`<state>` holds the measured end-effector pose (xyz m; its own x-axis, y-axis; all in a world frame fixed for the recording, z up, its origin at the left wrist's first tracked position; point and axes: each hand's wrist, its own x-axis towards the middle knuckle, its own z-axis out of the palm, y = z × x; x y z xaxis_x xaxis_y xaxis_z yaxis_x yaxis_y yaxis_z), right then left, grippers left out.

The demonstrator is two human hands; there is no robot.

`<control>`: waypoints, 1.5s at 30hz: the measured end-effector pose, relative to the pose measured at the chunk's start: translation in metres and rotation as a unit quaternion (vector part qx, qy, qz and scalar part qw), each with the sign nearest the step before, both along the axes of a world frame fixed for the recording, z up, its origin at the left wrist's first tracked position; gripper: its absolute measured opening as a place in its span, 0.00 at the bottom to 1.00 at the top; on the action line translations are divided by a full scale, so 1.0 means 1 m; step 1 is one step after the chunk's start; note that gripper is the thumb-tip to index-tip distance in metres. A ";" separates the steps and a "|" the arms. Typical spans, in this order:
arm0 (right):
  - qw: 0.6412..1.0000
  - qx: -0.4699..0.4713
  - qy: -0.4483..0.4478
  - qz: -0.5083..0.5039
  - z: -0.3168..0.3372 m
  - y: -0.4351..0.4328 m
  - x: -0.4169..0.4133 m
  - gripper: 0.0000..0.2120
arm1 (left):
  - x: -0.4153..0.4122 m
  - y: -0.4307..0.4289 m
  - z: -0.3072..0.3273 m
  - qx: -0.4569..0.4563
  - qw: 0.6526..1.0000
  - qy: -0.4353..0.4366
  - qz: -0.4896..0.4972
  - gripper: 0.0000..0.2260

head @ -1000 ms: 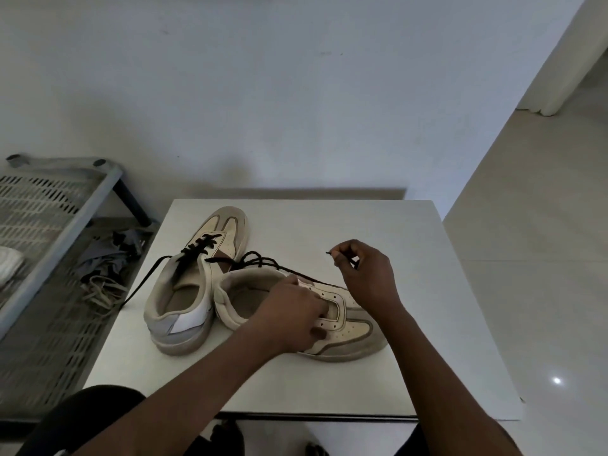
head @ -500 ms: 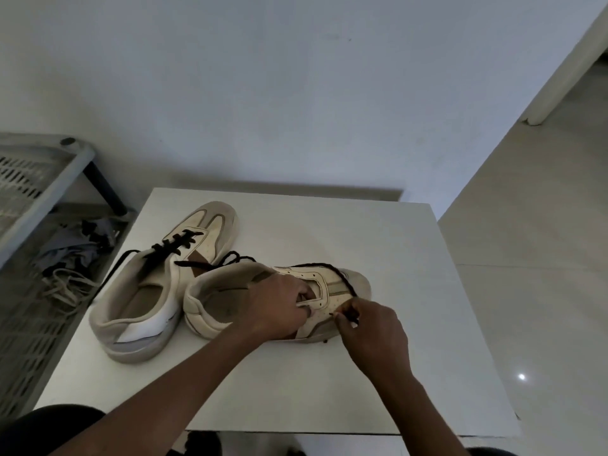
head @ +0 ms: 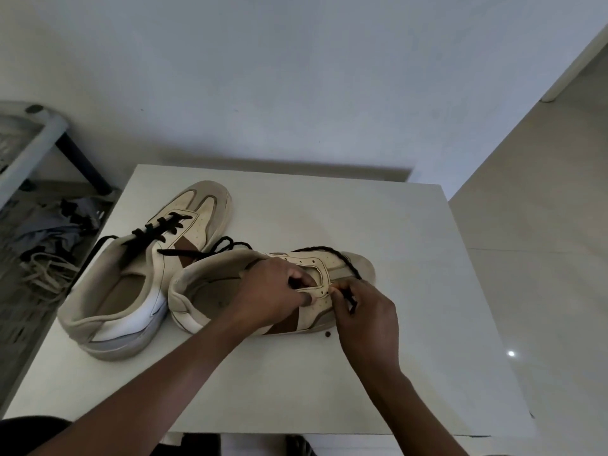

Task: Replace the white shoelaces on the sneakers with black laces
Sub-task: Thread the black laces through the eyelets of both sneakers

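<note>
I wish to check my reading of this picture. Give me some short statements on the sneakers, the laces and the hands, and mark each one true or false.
1. The left sneaker and the right sneaker both stand on the table. True.
2. The right hand pinches a white lace. False: it pinches the black lace.
3. The left hand grips the right sneaker near its eyelets. True.
4. The left sneaker has no lace. False: a second black lace crosses its eyelets.
</note>
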<state>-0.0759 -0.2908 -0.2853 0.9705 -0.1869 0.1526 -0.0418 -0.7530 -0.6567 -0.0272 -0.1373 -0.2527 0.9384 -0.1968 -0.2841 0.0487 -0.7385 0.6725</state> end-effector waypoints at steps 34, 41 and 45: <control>0.994 0.101 -0.018 -0.044 -0.019 0.011 -0.005 0.05 | 0.001 0.003 0.004 -0.141 0.986 0.090 0.021 0.07; 0.970 0.224 0.084 -0.037 0.004 -0.004 0.006 0.11 | 0.004 0.005 0.000 -0.169 0.979 0.114 -0.017 0.10; 0.975 0.201 0.092 0.003 0.007 -0.009 0.011 0.13 | 0.007 0.002 -0.010 -0.141 0.987 0.070 -0.012 0.12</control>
